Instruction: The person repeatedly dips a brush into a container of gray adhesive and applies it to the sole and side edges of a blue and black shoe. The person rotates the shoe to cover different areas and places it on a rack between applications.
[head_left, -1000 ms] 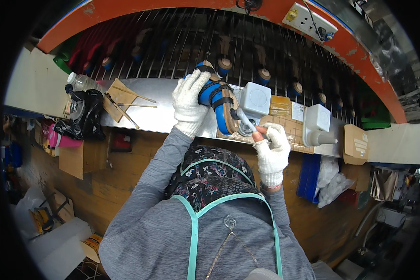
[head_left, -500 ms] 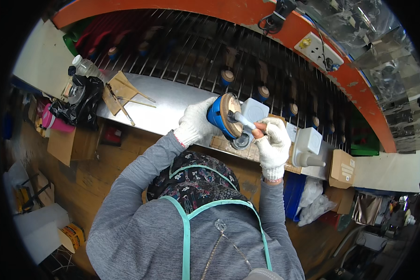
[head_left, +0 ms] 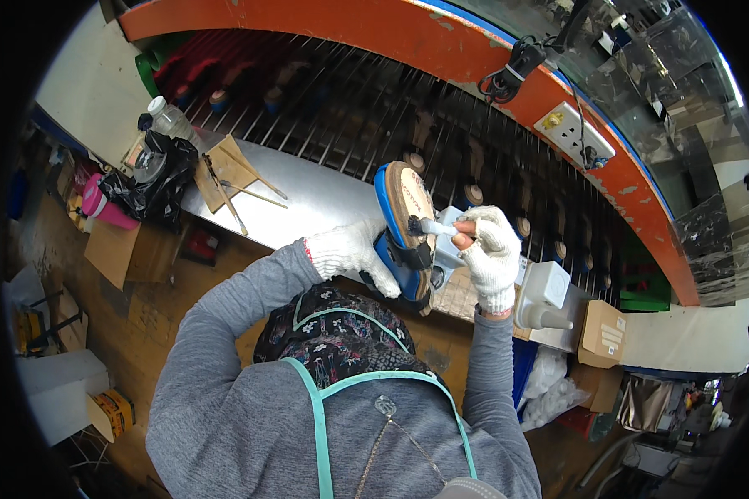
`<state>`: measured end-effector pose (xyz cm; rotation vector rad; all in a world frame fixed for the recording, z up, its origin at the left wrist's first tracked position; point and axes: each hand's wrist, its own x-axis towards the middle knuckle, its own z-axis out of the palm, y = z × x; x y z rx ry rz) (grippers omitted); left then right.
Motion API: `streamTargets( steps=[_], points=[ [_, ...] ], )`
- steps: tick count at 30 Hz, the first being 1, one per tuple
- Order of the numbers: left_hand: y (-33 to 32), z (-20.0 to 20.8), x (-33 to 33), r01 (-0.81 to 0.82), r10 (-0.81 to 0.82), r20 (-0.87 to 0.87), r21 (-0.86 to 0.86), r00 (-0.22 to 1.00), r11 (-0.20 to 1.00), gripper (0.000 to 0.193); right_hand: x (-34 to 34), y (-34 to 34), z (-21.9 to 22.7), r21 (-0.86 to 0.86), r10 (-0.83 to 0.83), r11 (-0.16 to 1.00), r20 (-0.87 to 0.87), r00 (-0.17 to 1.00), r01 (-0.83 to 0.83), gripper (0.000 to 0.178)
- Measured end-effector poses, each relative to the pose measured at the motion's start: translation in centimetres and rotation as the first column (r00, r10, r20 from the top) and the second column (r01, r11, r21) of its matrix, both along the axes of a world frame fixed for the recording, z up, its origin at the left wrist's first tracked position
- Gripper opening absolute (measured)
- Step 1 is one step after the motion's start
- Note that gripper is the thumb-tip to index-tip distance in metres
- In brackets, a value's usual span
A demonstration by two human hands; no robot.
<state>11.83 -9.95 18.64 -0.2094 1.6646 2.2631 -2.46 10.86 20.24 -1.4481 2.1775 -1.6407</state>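
A blue shoe (head_left: 410, 195) is held sole up in my gloved left hand (head_left: 354, 251), tilted so that its tan underside with a brown rim faces me. The thumb of the white knit glove lies along its blue side. My right hand (head_left: 489, 254), in a similar glove with bare fingertips, pinches the pale handle of a brush (head_left: 438, 227). The brush's dark bristles touch the shoe's underside near its lower part. Behind the brush, a white plastic container (head_left: 449, 214) is partly hidden. To the right of my right hand lies a white container with a grey spout (head_left: 549, 284).
Beyond the metal ledge (head_left: 287, 170), a rack of metal rods (head_left: 354, 112) carries several blue shoes. An orange beam (head_left: 324, 29) with a power socket (head_left: 574, 133) borders it. Brushes on cardboard (head_left: 225, 175), a clear bottle (head_left: 171, 121) and a black bag (head_left: 160, 187) sit left.
My left hand has turned the shoe, so more of its long underside shows. The brush tip stays on it. The whole view has shifted and tilted slightly.
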Motion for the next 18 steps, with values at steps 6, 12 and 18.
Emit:
streamTargets(
  steps=[6, 12, 18],
  points=[
    [-0.2, 2.1, 0.2, 0.053, -0.057, -0.040, -0.096, 0.998, 0.994, 0.077, -1.9, 0.2, 1.6, 0.031, 0.091, 0.996, -0.116, 0.989, -0.088, 0.021],
    [0.7, 1.3, -0.2, 0.139, -0.137, -0.052, 0.017, 0.989, 0.990, 0.083, -2.4, -0.1, 1.1, 0.015, 0.010, 1.000, 0.120, 0.993, -0.012, 0.015],
    [1.1, -1.8, 0.1, 0.103, -0.103, 0.035, 0.010, 0.994, 0.995, 0.089, 1.6, 6.9, -5.7, 0.055, -0.188, 0.982, 0.273, 0.943, 0.180, 0.014]
  ],
)
